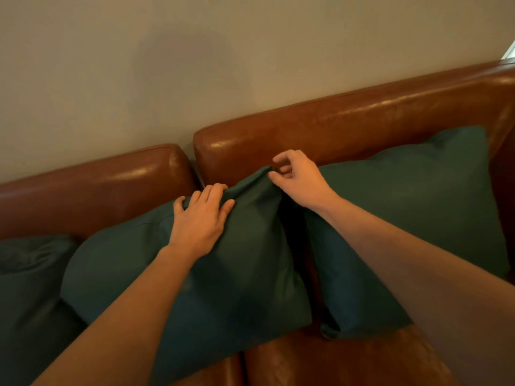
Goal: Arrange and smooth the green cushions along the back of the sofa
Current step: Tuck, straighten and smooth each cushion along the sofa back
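Note:
Three dark green cushions lean against the brown leather sofa back (pixel 362 121). The middle cushion (pixel 237 274) spans the gap between the two back sections. My left hand (pixel 200 215) lies over its top edge, fingers curled over the fabric and gripping it. My right hand (pixel 298 176) is at the cushion's raised top right corner, thumb and fingers pinching the corner. The right cushion (pixel 418 218) stands upright against the back, just beside the middle one. The left cushion (pixel 30 288) sits slumped at the left edge, partly behind the middle one.
A plain pale wall (pixel 195 65) rises right behind the sofa. The brown leather seat (pixel 334 363) shows below the cushions. The sofa's right arm (pixel 504 151) closes off the right side.

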Demonstrator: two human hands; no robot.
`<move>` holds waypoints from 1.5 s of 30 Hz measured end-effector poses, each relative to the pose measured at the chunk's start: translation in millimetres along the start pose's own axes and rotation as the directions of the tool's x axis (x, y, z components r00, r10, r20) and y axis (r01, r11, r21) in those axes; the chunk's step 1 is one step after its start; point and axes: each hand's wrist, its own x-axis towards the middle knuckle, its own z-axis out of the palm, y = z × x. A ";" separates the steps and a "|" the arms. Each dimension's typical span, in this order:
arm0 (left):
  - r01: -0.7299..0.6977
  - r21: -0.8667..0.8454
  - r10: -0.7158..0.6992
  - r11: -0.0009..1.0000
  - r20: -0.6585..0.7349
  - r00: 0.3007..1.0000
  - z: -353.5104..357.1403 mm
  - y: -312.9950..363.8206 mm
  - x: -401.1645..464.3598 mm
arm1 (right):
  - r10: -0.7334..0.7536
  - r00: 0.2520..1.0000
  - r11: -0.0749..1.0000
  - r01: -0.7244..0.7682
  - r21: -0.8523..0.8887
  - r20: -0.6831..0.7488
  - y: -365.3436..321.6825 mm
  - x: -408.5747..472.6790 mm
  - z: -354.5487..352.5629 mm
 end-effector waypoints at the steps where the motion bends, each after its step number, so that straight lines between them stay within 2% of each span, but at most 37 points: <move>1: 0.011 -0.006 -0.011 1.000 -0.004 1.000 -1.9 -4.2 0.3 | 0.021 1.000 0.999 -0.020 -0.046 0.010 1.5 1.2 -0.7; 3: 0.030 -0.023 -0.030 0.999 -0.011 0.999 -5.0 -12.0 0.7 | 0.035 0.999 0.998 -0.035 -0.045 0.017 1.2 3.4 -0.5; 7: 0.033 -0.056 -0.033 0.998 -0.010 0.999 -7.2 -17.4 1.5 | 0.060 0.997 0.966 -0.068 0.249 0.043 -13.2 8.5 7.7; 9: 0.033 -0.062 -0.033 0.998 -0.004 0.999 -7.2 -16.1 0.7 | 0.058 0.996 0.973 -0.072 0.220 0.067 -18.8 12.5 11.8; 12: 0.013 -0.057 -0.013 0.998 -0.004 1.000 -6.3 -13.8 -1.6 | 0.105 0.994 0.984 -0.107 0.143 0.023 -21.7 15.1 12.6; 17: -0.006 -0.023 0.006 1.000 -0.013 1.000 -3.9 -12.3 -5.1 | 0.093 0.996 0.977 -0.094 0.193 0.015 -13.8 10.1 14.9; 21: 0.008 -0.049 -0.009 0.999 -0.003 1.000 -1.8 -10.4 -1.2 | 0.100 0.994 0.946 -0.111 0.304 0.052 -8.0 6.7 10.2; 27: 0.025 -0.049 -0.024 0.999 0.013 1.000 -1.1 -9.9 2.6 | 0.096 0.991 0.935 -0.122 0.332 0.095 -7.0 8.5 12.6; 31: 0.025 -0.047 -0.024 0.999 0.024 0.999 -3.1 -6.7 2.1 | 0.027 1.000 0.993 -0.026 0.116 -0.008 -9.1 8.6 9.4; 33: 0.020 -0.050 -0.019 0.999 0.017 1.000 -2.5 -5.1 0.6 | 0.010 0.998 0.998 -0.006 0.064 -0.058 -7.9 6.6 11.3; 35: 0.018 -0.054 -0.017 0.998 0.019 1.000 -2.0 -4.1 1.2 | 0.000 0.994 0.995 0.010 0.097 -0.106 -5.2 1.3 15.0; 38: 0.029 -0.050 -0.027 0.998 0.046 0.999 -2.6 -1.1 5.9 | 0.047 0.986 0.969 -0.006 0.247 -0.161 2.6 -7.6 22.3; 41: 0.033 -0.020 -0.031 0.999 0.051 0.998 -2.1 4.3 10.7 | 0.121 0.989 0.964 -0.096 0.248 -0.087 10.9 -17.9 41.2; 45: 0.032 0.001 -0.032 0.999 0.019 0.999 1.7 7.1 10.7 | 0.133 0.989 0.959 -0.143 0.245 0.057 11.7 -24.9 61.7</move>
